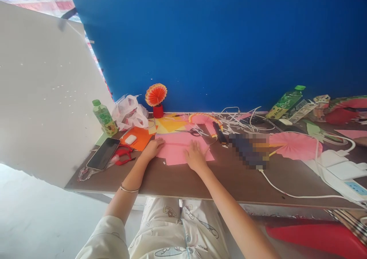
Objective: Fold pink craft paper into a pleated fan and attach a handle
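Pink paper (176,158) lies on the brown table in front of me, in overlapping sheets with a crease or strip running across it. My left hand (153,148) rests on its left edge, fingers stretched out over the paper. Flat on the right part of the sheet is my right hand (195,156), its fingers apart. Neither hand grips anything that I can see. Just behind the paper are scissors (195,132) and a pink folded fan piece with a yellow-orange edge (202,118). Orange paper (140,139) with a white earphone case (130,139) lies left of my left hand.
At left are a phone (103,153), red-handled pliers (124,155) and a green drink bottle (104,117). A paper fan on a red base (158,111) stands behind. White cables (246,121), a pink fan (299,146) and a power strip (354,186) lie to the right.
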Demonstrator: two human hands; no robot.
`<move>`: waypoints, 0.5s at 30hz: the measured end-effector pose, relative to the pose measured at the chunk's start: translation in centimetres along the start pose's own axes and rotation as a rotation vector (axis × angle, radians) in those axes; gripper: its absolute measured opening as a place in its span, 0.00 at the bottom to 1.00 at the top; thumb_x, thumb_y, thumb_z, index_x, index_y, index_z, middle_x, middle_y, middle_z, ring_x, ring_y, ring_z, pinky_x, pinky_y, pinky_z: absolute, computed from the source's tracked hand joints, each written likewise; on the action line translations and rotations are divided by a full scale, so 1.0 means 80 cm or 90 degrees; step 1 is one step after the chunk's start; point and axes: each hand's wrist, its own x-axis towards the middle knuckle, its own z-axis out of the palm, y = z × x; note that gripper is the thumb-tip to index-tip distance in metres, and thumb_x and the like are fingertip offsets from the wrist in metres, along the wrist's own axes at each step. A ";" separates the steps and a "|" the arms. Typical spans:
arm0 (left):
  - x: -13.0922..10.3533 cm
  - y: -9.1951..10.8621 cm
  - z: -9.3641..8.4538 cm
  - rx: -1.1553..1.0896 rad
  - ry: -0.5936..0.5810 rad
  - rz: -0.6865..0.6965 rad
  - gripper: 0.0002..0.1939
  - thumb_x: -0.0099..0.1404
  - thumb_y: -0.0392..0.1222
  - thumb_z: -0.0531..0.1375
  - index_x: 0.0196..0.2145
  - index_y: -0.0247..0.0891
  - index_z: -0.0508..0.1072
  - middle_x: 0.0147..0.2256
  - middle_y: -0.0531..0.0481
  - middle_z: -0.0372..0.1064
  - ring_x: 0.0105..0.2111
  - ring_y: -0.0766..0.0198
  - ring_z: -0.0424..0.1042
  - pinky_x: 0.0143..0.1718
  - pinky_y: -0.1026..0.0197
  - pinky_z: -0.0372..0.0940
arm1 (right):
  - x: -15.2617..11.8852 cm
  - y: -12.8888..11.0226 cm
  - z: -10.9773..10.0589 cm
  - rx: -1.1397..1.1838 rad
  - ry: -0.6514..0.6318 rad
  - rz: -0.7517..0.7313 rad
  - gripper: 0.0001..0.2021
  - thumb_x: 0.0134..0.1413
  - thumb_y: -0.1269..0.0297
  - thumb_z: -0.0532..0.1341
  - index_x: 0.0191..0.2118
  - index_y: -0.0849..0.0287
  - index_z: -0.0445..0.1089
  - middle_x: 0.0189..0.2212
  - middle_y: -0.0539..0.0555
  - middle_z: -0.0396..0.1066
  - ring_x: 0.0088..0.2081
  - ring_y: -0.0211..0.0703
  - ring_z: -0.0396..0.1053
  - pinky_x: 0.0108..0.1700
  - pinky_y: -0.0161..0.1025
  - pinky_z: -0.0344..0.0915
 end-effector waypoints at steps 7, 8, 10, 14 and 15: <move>0.006 -0.007 -0.002 0.008 0.022 0.021 0.14 0.65 0.36 0.48 0.38 0.37 0.74 0.41 0.45 0.69 0.42 0.61 0.68 0.45 0.59 0.64 | 0.028 0.012 -0.012 -0.040 0.046 -0.134 0.20 0.59 0.58 0.45 0.46 0.67 0.64 0.59 0.69 0.49 0.62 0.60 0.36 0.57 0.63 0.25; 0.006 -0.007 -0.002 0.015 0.023 0.021 0.15 0.65 0.36 0.48 0.38 0.36 0.74 0.41 0.45 0.69 0.42 0.61 0.67 0.45 0.59 0.64 | 0.033 0.014 -0.014 -0.043 0.065 -0.176 0.18 0.59 0.59 0.46 0.44 0.66 0.65 0.58 0.68 0.52 0.62 0.58 0.39 0.58 0.61 0.27; 0.006 -0.008 0.000 0.023 0.029 0.021 0.15 0.66 0.36 0.47 0.39 0.37 0.73 0.41 0.45 0.68 0.42 0.61 0.66 0.44 0.59 0.64 | 0.042 0.019 -0.017 -0.032 0.099 -0.255 0.15 0.59 0.61 0.47 0.40 0.63 0.68 0.52 0.64 0.61 0.58 0.53 0.50 0.59 0.56 0.30; 0.005 -0.006 0.002 -0.016 0.065 0.014 0.14 0.66 0.36 0.47 0.39 0.37 0.72 0.40 0.45 0.68 0.42 0.61 0.66 0.45 0.59 0.63 | 0.047 0.036 -0.013 0.061 0.141 -0.258 0.14 0.59 0.61 0.48 0.37 0.59 0.69 0.38 0.57 0.71 0.46 0.48 0.63 0.59 0.50 0.40; 0.004 -0.005 0.002 -0.038 0.078 0.007 0.14 0.65 0.37 0.48 0.39 0.37 0.72 0.40 0.45 0.69 0.42 0.61 0.66 0.45 0.58 0.63 | 0.046 0.040 -0.011 0.099 0.142 -0.243 0.14 0.59 0.61 0.49 0.37 0.59 0.70 0.37 0.57 0.71 0.45 0.47 0.63 0.58 0.49 0.42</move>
